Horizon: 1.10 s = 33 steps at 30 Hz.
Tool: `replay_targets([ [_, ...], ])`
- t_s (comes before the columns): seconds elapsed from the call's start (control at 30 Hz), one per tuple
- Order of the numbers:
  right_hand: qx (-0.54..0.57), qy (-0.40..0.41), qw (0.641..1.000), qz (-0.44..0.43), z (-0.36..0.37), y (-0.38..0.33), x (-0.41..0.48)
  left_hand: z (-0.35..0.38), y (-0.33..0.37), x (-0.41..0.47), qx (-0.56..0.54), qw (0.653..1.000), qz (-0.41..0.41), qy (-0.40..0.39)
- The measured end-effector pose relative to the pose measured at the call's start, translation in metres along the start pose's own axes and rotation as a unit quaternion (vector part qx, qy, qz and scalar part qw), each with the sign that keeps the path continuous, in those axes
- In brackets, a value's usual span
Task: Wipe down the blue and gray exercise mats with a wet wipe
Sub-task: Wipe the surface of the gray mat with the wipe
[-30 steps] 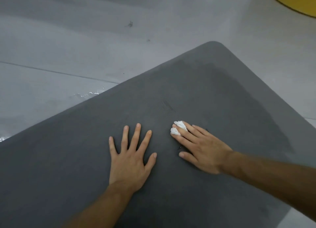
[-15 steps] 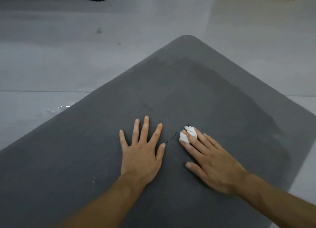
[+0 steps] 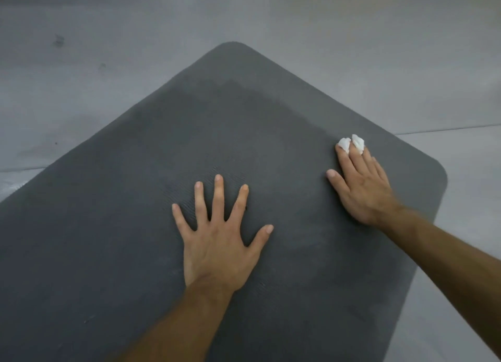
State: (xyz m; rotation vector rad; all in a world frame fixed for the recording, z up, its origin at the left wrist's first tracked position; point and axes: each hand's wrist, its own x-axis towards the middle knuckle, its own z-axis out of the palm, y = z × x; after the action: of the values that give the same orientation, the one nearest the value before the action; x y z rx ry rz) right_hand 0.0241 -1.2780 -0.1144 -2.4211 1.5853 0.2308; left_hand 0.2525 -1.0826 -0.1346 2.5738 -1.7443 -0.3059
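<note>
A big gray mat point(image 3: 130, 226) lies flat on the pale gray floor point(image 3: 108, 71). One round corner of the mat points away from the person, and another round corner sits at the right side. The far part of the mat looks a bit darker than the part around it.

The left hand point(image 3: 217, 242) lies flat on the middle of the mat. Its palm is down and its fingers point(image 3: 218, 196) are straight and spread wide apart. It holds nothing. It just rests on the mat.

The right hand point(image 3: 363, 190) is also flat on the mat, close to the mat's right edge. Its fingers are straight and close together, and its thumb sticks out to the side. The small white wet wipe point(image 3: 351, 143) is bunched up under the tips of these fingers. The fingers press it down on the mat. Two white bits of it poke out past the fingertips. The rest of the wipe is hidden under the hand.

The two hands are well apart, with bare mat between them. Both arms reach in from the bottom of the view.

The floor has a thin line across it on the right and a few small dark spots on the left.
</note>
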Motion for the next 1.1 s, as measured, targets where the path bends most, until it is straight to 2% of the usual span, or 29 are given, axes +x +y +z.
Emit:
replay_targets([
  [0.07,-0.002,-0.001,0.999,-0.041,0.007,-0.012,-0.018,0.001,0.001,0.001,0.005,1.000,0.003,0.008],
  [0.2,-0.052,0.002,0.983,-0.176,0.025,-0.027,-0.074,0.002,0.002,0.003,0.003,1.000,0.002,0.012],
  [0.3,-0.077,-0.005,0.973,-0.216,0.021,-0.019,-0.074,0.003,0.001,0.002,0.009,1.000,0.004,0.017],
  [0.4,-0.103,-0.007,0.971,-0.214,0.010,-0.008,-0.039,0.004,0.000,0.002,0.012,1.000,0.009,0.026],
  [0.57,-0.025,0.022,0.997,-0.070,-0.005,0.022,0.047,0.005,0.000,0.001,0.022,0.999,0.019,0.025],
  [0.67,0.005,0.015,1.000,-0.025,-0.011,0.016,0.063,0.005,-0.001,0.001,0.030,0.999,0.033,0.026],
  [0.73,0.008,0.007,0.999,-0.049,-0.009,0.000,0.042,0.005,-0.002,0.000,0.032,0.998,0.036,0.027],
  [0.93,-0.043,-0.022,0.964,-0.261,0.036,-0.026,-0.118,0.004,-0.002,0.001,0.041,0.998,0.043,0.022],
  [1.0,-0.054,-0.034,0.957,-0.281,0.042,-0.014,-0.137,0.003,-0.002,0.001,0.043,0.998,0.050,0.020],
  [1.1,-0.075,-0.034,0.964,-0.252,0.032,0.004,-0.115,0.004,-0.003,0.001,0.036,0.998,0.047,0.022],
])
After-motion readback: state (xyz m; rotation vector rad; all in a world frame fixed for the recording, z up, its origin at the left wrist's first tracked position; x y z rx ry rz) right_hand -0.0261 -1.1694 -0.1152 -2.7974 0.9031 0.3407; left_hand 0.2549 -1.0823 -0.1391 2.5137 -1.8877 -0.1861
